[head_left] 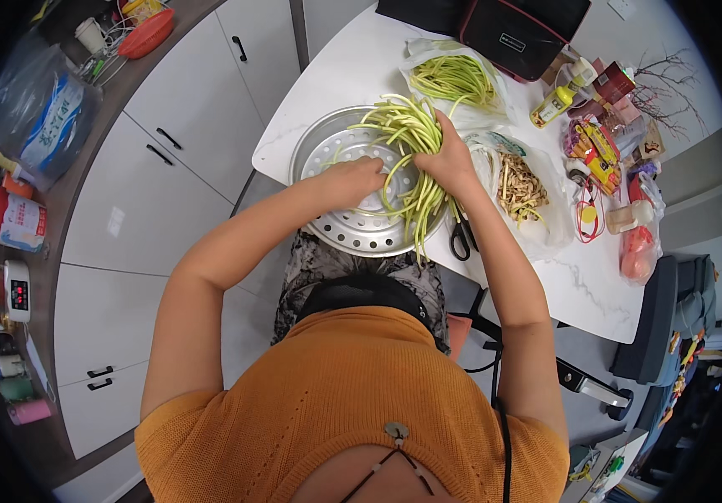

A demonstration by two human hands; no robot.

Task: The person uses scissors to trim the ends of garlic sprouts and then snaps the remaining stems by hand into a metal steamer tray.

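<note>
Orange knit top (344,369), right hand (448,161) grasping green stems (403,126), left hand (356,181) over perforated basin (346,232), grip unclear

Bright, even indoor light; white surface (583,289) v. pale. Small glare spot on LH cabinet door (144,205). Ctr fairly sharp, edges softer; fisheye bends straight lines, blk vignette @ corners.

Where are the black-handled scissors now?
Head view, right of centre: black scissor handles lie at the white marbled table's edge, between the round perforated metal pan and the bare right forearm.
</note>
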